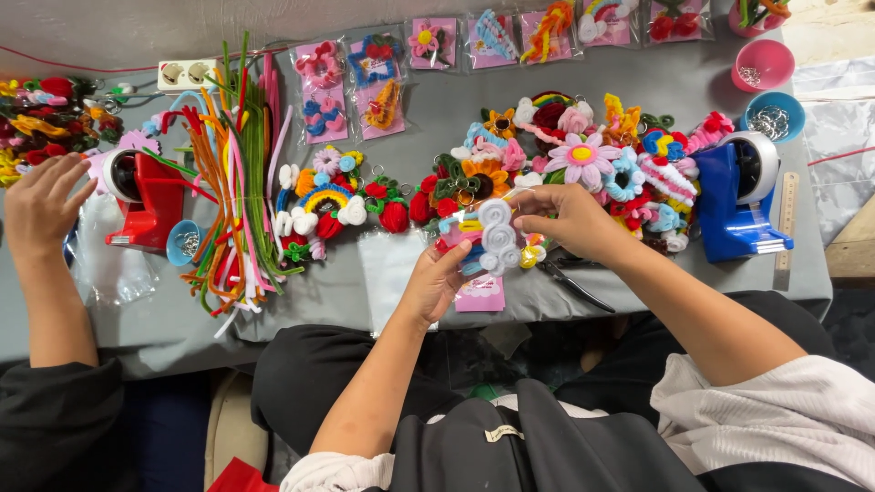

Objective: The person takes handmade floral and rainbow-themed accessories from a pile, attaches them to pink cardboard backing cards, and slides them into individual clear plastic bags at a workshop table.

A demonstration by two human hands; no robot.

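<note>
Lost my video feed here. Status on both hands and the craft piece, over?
Left hand and right hand both gripping the pipe-cleaner cloud charm above the table edge. Scissors beside right wrist. Co-worker's hand far left, apart.

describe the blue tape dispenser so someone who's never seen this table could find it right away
Start at the grey table and go to its right end, past the heap of fuzzy flower charms. The blue tape dispenser stands there beside a ruler, below a blue bowl. The other dispenser, far left, is red.
</note>
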